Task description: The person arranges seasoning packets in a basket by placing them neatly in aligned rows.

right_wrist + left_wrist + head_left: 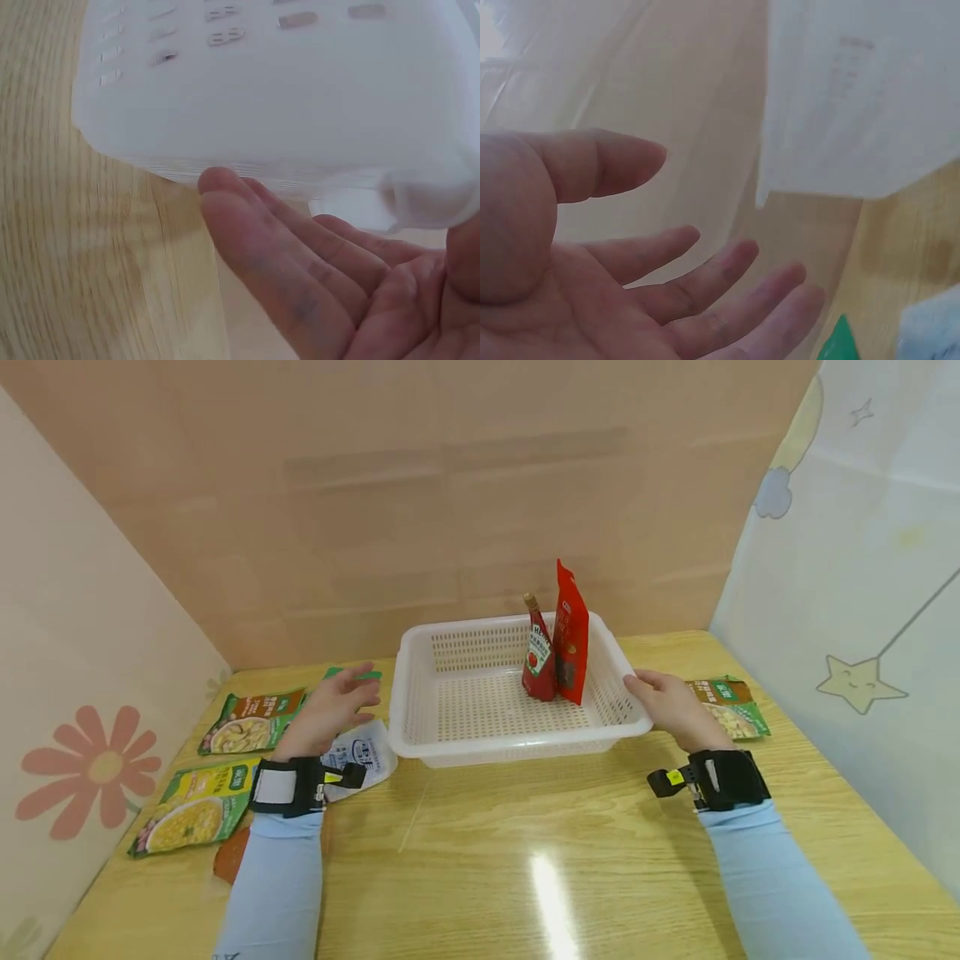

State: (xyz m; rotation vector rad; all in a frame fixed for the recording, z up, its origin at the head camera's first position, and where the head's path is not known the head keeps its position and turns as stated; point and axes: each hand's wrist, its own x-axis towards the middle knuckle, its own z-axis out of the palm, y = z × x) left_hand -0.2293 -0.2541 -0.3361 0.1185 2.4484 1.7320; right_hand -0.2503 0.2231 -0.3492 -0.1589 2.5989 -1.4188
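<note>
A white plastic basket [487, 750] with slotted walls stands on the table. Inside, toward its right end, a red Heinz ketchup pouch [538, 664] and a tall red packet [572, 635] stand upright. My right hand [667, 703] holds the basket's right rim; the right wrist view shows the fingers [277, 255] along the outside of the wall, under the rim. My left hand [330, 710] is apart from the basket's left side, palm empty, thumb and fingers [690, 296] spread. Below it lie a white packet with blue print [367, 756] and a mostly hidden green packet [367, 675].
At the left lie a green-and-brown food packet [251, 722], a yellow-and-green one [198, 806] and a reddish-brown item [231, 856] partly under the left forearm. Another green-and-brown packet [727, 706] lies beyond my right hand. A brown panel [465, 527] rises behind the table [487, 852].
</note>
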